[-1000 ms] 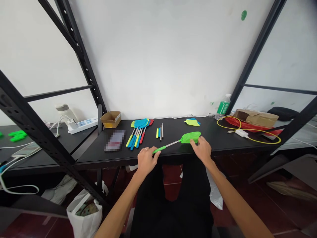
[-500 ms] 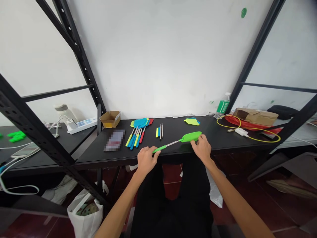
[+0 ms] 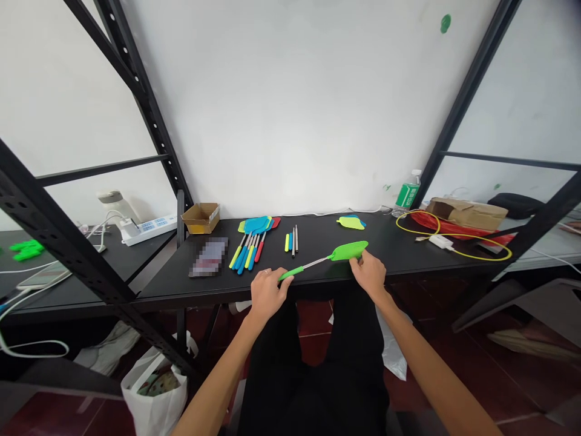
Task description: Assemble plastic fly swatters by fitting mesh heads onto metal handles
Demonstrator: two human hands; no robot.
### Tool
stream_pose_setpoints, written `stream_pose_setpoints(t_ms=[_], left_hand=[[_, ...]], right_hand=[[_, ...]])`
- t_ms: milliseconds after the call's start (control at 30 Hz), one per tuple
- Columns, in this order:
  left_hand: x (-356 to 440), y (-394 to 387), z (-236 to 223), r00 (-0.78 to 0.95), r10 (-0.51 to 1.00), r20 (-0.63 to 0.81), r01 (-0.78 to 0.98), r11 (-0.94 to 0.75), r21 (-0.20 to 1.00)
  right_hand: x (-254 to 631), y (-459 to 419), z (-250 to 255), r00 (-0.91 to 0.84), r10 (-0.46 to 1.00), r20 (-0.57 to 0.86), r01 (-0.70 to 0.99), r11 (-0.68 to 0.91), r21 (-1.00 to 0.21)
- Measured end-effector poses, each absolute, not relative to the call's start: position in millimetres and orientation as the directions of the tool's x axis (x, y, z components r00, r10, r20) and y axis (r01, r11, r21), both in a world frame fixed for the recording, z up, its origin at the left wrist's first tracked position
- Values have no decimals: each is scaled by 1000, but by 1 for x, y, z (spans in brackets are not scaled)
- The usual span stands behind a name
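A green fly swatter [image 3: 338, 253] with a thin metal shaft lies over the front edge of the black table [image 3: 399, 254]. My left hand [image 3: 265, 293] is closed round its green handle end. My right hand [image 3: 371, 272] pinches the near edge of the green mesh head. Behind my left hand lies a bundle of swatters [image 3: 252, 237] with blue, yellow and red handles. A few loose handles and rods [image 3: 292, 241] lie beside the bundle. Loose yellow and blue swatter heads [image 3: 351, 222] lie further back.
A small cardboard box [image 3: 201, 217] stands at the back left, a blurred flat item [image 3: 209, 257] in front of it. A green-labelled bottle [image 3: 407, 194], yellow cable [image 3: 454, 239], charger and brown carton [image 3: 467, 212] are on the right. Black rack posts [image 3: 149, 121] frame both sides. A white bag [image 3: 157, 396] sits on the floor.
The swatter head has tipped from showing its mesh face to lying flatter and edge-on. Both hands have kept their hold and barely moved.
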State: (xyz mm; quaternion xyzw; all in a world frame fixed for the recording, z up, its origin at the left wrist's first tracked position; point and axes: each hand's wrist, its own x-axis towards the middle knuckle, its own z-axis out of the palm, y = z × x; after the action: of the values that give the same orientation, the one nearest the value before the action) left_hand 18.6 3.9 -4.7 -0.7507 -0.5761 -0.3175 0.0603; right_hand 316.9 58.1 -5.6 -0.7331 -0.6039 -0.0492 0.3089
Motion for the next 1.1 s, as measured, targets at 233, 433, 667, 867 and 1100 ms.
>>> stream_pose_setpoints(t_ms=[233, 433, 667, 867, 1100], left_hand=[[19, 4, -4, 138, 829, 542, 907, -326, 267], [19, 4, -5, 134, 830, 541, 910, -320, 264], [19, 4, -4, 134, 830, 542, 910, -320, 265], [19, 3, -3, 139, 830, 540, 913, -318, 254], [20, 3, -4, 135, 827, 546, 915, -316, 253]], right_hand=[[318, 60, -8, 263, 857, 443, 911, -69, -407], [318, 58, -8, 260, 854, 450, 919, -75, -388], [316, 58, -5, 255, 864, 434, 916, -72, -395], [315, 56, -2, 274, 877, 395, 925, -127, -359], [315, 56, -2, 259, 877, 405, 921, -98, -377]])
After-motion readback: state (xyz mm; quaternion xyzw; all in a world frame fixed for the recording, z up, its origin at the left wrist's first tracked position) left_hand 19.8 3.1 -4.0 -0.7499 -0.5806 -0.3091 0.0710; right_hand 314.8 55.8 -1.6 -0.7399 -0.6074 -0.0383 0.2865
